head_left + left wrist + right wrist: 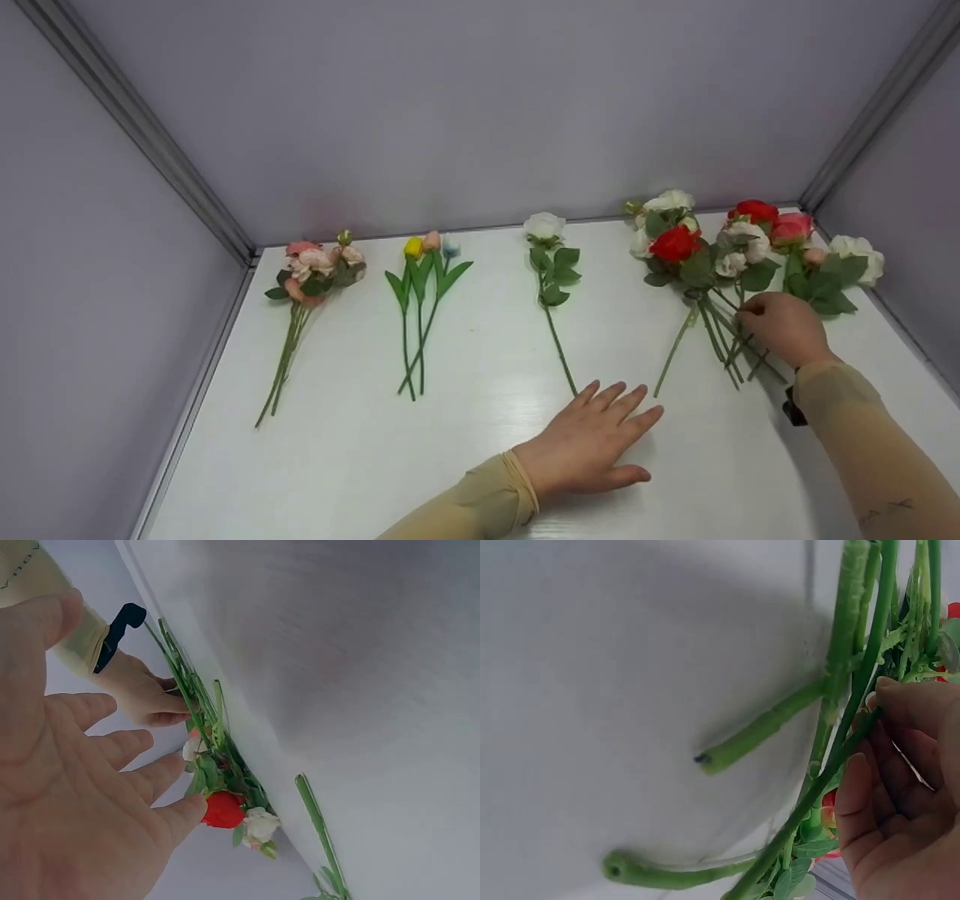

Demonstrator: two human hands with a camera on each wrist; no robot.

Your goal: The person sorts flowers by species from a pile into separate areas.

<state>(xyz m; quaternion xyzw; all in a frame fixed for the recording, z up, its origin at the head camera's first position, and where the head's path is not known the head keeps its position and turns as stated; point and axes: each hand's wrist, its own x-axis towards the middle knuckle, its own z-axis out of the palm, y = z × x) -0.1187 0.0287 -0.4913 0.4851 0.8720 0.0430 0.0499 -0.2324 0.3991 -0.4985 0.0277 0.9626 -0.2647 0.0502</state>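
My right hand (786, 330) is among the crossed stems of the flower pile at the right. Its thumb and forefinger pinch a green flower stem (810, 799) in the right wrist view; I cannot tell which bloom it carries. A red rose (676, 243), white blooms (669, 200) and a pink flower (792, 228) top this pile. My left hand (589, 446) is held palm down with its fingers spread, holding nothing. Its fingertips are right at the lower stem end of a single white rose (544, 227). The left wrist view shows the bare palm.
A pink flower bunch (311, 262) lies at the far left. Beside it are three tulips (414, 248) in yellow, peach and blue with crossed stems. Everything lies on a white table (337, 465), enclosed by grey panels (480, 112) at the back and sides.
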